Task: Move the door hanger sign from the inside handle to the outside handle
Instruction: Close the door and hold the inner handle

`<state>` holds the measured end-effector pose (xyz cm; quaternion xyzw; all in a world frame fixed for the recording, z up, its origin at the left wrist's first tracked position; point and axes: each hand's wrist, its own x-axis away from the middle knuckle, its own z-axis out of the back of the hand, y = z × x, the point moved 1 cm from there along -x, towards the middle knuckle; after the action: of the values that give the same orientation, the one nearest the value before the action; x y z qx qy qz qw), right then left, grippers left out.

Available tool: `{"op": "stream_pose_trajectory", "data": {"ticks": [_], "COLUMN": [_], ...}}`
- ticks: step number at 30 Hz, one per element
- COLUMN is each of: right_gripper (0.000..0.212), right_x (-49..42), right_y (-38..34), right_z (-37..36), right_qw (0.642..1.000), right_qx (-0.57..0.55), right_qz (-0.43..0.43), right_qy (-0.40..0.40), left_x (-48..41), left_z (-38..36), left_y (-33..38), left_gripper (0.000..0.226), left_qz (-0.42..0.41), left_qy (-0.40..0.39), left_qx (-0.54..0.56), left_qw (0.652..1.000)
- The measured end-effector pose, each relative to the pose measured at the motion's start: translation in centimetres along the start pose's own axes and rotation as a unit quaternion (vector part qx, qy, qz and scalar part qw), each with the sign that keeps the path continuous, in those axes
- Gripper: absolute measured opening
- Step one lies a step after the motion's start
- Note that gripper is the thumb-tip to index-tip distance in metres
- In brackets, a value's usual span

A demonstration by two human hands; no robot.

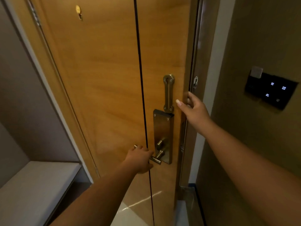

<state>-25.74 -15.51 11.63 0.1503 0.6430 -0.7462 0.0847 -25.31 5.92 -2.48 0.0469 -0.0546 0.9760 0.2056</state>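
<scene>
Wooden door (pixel 105 79) fills the middle of the view, orange-brown veneer with a thin dark vertical groove running down it, slightly ajar at its right edge. Left hand (pixel 140 159) is clenched around the inside handle (pixel 155 159), a brass lever on a tall metal lock plate (pixel 162 126). Right hand (pixel 194 108) grips the door's free edge, fingers (pixel 189 97) curled round it, thumb lying on the inner face. Brass swing-bar guard (pixel 168 93) sits just above the lock plate; a brass peephole cover (pixel 78 10) is high up on the door. Door hanger sign is not visible anywhere in the view. Olive wall on the right carries a black switch panel (pixel 275 90) with small lit icons and a key card in its slot. White shelf (pixel 32 185) is at lower left; glossy pale floor (pixel 130 214) is below the door.
</scene>
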Motion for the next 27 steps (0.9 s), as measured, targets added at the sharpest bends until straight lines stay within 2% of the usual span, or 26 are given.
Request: {"op": "stream_pose_trajectory", "data": {"ticks": [3, 5, 10, 19, 21, 27], "right_gripper": [0.062, 0.07, 0.074, 0.069, 0.068, 0.072], "right_x": [-2.3, -3.8, -7.1, -13.4, -14.2, -16.2], "right_y": [2.7, 4.5, 9.1, 16.9, 18.9, 23.0], "right_z": [1.8, 2.8, 4.9, 6.6, 6.8, 6.8], "right_qw": [0.999, 0.997, 0.994, 0.978, 0.975, 0.963], "right_qx": [0.003, 0.012, 0.052, 0.099, 0.099, 0.161], "right_qz": [-0.015, -0.018, -0.048, -0.109, -0.127, -0.164], "right_qy": [0.051, 0.069, 0.081, 0.145, 0.152, 0.141], "left_x": [-3.6, -6.3, -12.7, -25.5, -28.1, -33.4], "left_z": [0.1, 0.3, 0.3, 1.5, 1.2, 1.2], "left_y": [1.0, 1.7, 2.9, 3.3, 3.2, 3.4], "left_gripper": [0.05, 0.047, 0.043, 0.03, 0.038, 0.096], "left_qz": [-0.018, -0.025, -0.033, -0.069, -0.054, -0.004], "left_qy": [0.004, 0.012, 0.021, -0.04, -0.045, -0.013], "left_qx": [-0.047, -0.075, -0.08, -0.005, 0.041, 0.115], "left_qw": [0.999, 0.997, 0.996, 0.997, 0.997, 0.993]}}
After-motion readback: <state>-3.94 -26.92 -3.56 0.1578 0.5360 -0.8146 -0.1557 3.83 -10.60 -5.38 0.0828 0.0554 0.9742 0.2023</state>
